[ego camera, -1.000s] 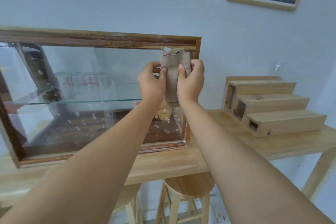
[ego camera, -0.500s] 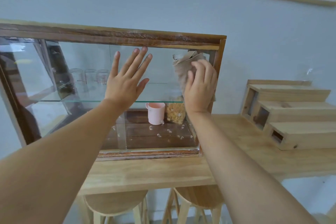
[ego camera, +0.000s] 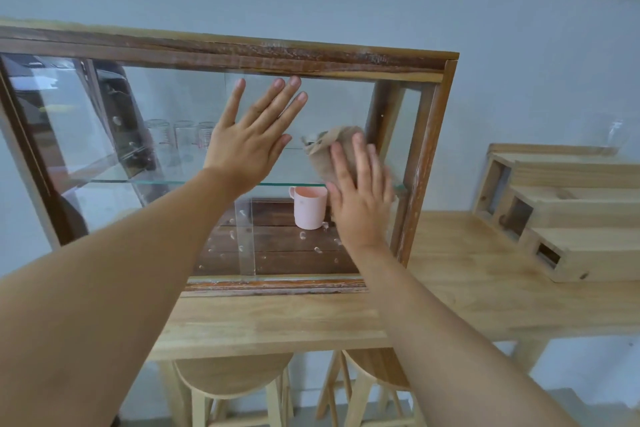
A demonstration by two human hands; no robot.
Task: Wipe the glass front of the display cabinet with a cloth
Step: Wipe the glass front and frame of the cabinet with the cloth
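A right hand point(ego camera: 360, 198) presses a beige cloth point(ego camera: 332, 149) flat to the display cabinet's glass front point(ego camera: 173, 121), left hand point(ego camera: 249, 146) spread bracing; smudges lower down suggest wiping barely begun.

A light wooden table point(ego camera: 311, 322) stood against the wall. On its left part stood the cabinet point(ego camera: 270, 55), which had a dark wooden frame. On the right end, apart from the cabinet, was a stepped wooden stand point(ego camera: 571, 218). Between them the top was bare wood. Under the table stood two round stools point(ego camera: 235, 374).
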